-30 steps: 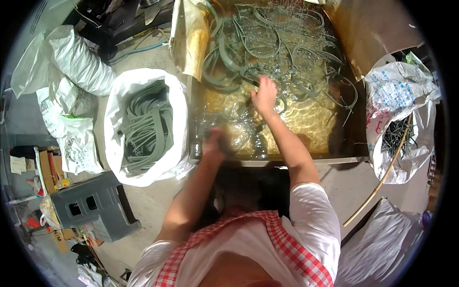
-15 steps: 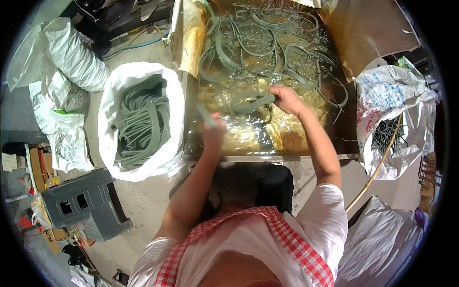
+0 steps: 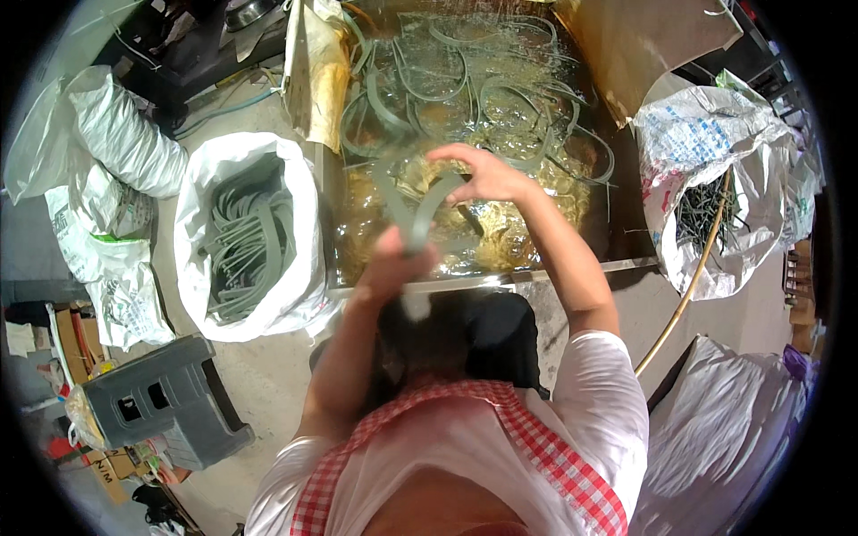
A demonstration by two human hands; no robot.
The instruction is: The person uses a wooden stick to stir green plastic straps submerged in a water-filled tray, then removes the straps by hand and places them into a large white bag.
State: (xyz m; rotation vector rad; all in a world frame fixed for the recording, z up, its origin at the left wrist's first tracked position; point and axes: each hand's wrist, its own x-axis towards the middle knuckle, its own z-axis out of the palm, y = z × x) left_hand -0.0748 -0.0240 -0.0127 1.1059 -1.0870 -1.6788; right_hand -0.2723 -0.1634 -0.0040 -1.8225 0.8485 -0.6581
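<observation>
Grey-green rubber strip (image 3: pixel 420 210) lifted between both hands over a water tank (image 3: pixel 617 259).

The left hand (image 3: pixel 398 263), blurred, is closed around the strip's lower end; the right hand (image 3: pixel 483 174) pinches its upper curve above the water. More loops (image 3: pixel 500 89) lie in the tank. A white sack (image 3: pixel 192 188) left of it holds similar strips; a grey plastic stool (image 3: pixel 165 402) stands on the floor nearby.
</observation>
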